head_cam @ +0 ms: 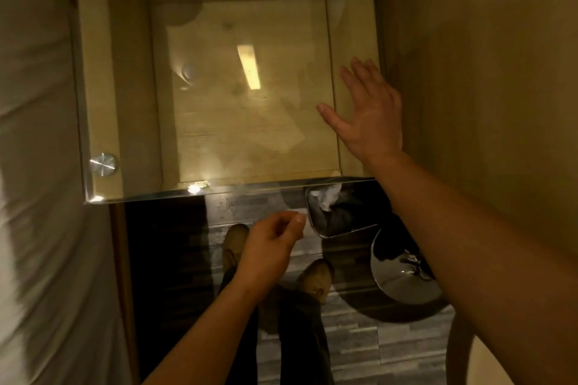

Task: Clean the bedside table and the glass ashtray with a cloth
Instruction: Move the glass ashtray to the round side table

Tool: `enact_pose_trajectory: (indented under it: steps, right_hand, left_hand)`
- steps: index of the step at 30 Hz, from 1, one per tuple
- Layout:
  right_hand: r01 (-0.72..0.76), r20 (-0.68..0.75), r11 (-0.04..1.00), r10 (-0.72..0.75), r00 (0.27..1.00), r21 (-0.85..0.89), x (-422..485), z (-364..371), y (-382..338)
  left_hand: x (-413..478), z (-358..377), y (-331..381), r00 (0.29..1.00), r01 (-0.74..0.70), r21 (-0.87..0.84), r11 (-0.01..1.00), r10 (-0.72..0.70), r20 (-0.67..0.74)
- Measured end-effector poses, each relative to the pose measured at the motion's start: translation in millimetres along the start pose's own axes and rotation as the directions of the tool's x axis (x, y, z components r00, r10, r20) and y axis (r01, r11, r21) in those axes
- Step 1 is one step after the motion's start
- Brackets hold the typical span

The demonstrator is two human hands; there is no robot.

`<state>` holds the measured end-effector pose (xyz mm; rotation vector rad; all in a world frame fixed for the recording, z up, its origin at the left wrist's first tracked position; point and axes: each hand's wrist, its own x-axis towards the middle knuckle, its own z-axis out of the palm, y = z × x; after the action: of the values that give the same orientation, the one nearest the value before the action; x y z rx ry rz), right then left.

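Overhead, glass-topped bedside table [219, 134], right hand [366, 116] spread

glass-topped bedside table [131, 122], right hand [367, 116] over its right edge

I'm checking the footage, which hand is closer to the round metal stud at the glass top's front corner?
Left. The left hand is curled below the glass top's front edge, off to the side of the metal stud. The right hand lies flat and open over the opposite side of the glass.
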<state>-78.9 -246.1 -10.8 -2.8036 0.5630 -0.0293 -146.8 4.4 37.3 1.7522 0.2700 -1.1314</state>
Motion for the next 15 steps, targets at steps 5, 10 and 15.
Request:
enact_pose_trajectory:
  steps: [5, 10, 15]
  right_hand:
    - [-0.054, 0.081, 0.99, 0.044, 0.996, 0.129, 2, -13, -2]
    - [-0.127, 0.084, 0.986, 0.118, 0.989, 0.105, 33, -38, -38]
    - [-0.107, 0.088, 0.925, 0.081, 0.993, 0.363, 87, -48, -110]
  left_hand:
    - [-32, -64, 43, 0.955, -0.155, -0.037, 0.987, 0.14, -0.261]
    - [-9, -150, 102, 0.83, -0.308, 0.05, 0.95, 0.294, -0.475]
    - [43, -228, 152, 0.68, -0.361, 0.316, 0.877, 0.48, -0.554]
